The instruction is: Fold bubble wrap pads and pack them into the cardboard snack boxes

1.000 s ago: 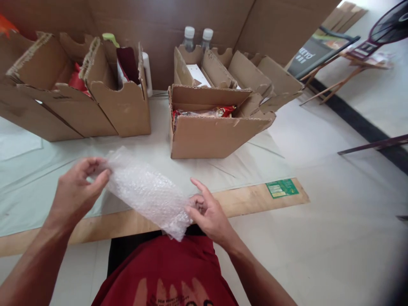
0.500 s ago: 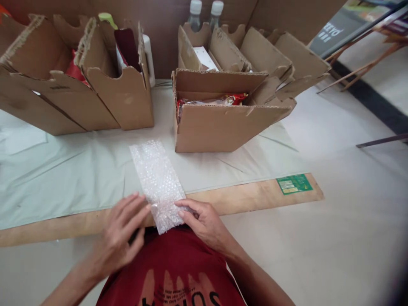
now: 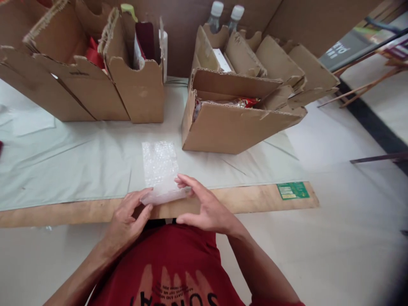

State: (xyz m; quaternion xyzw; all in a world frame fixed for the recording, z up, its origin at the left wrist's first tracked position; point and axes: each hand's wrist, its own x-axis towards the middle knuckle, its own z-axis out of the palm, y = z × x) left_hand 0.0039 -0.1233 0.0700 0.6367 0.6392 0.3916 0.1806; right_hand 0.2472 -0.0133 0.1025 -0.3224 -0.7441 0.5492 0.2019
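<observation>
The bubble wrap sheet [image 3: 160, 168] lies flat on the pale green cloth [image 3: 63, 161], its far end pointing at the gap between the cardboard boxes, its near end lifted and curling over at the wooden table edge [image 3: 242, 199]. So the sheet is laid out, and the near edge looks to be only just starting into a fold or roll; most of the sheet is yet unrolled. Nothing rests on the wrap itself.

The left hand [image 3: 126, 221] pinches the near left corner between thumb and forefinger, fingers narrow and closed on the plastic. The right hand [image 3: 204, 208] is looser: fingers stretched out long and nearly flat, tips laid on the raised near edge, thumb tucked below, more pressing than gripping. The open box [image 3: 236, 127] with red packets stands just beyond, to the right, apart from the wrap.
</observation>
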